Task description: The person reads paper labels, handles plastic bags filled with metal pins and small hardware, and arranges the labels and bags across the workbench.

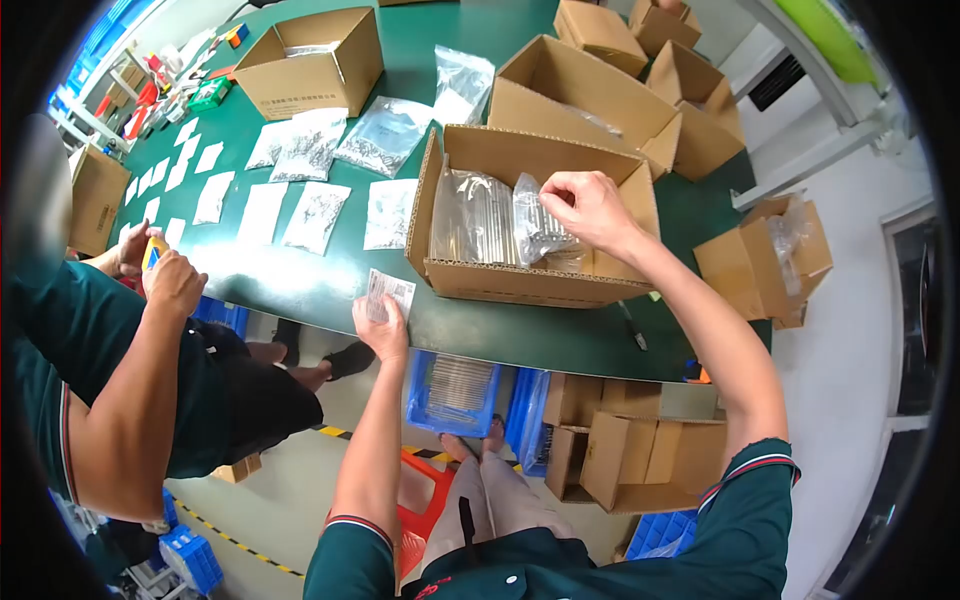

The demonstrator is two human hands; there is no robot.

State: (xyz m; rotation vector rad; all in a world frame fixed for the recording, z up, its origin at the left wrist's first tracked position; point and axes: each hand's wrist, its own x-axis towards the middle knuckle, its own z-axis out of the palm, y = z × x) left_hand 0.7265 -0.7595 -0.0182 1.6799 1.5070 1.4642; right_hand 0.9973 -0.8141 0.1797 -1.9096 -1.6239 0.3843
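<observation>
My left hand [381, 328] is closed on a printed paper slip [391, 292] at the table's front edge. Above the open cardboard box [540, 285], my right hand [592, 208] has its fingers curled and pinched together; whether something small is between them cannot be made out. Just below and left of that hand lies a clear plastic bag of metal parts [537, 225]. Beside this bag, inside the same box, are long metal rods in clear plastic [478, 215].
Bags of small parts [310, 145] and white slips lie on the green table [290, 292]. More boxes [575, 95] stand behind. At the left, a co-worker's hands [172, 280] hold a yellow-blue object. A pen-like tool [633, 328] lies right. Blue bins [455, 390] sit below.
</observation>
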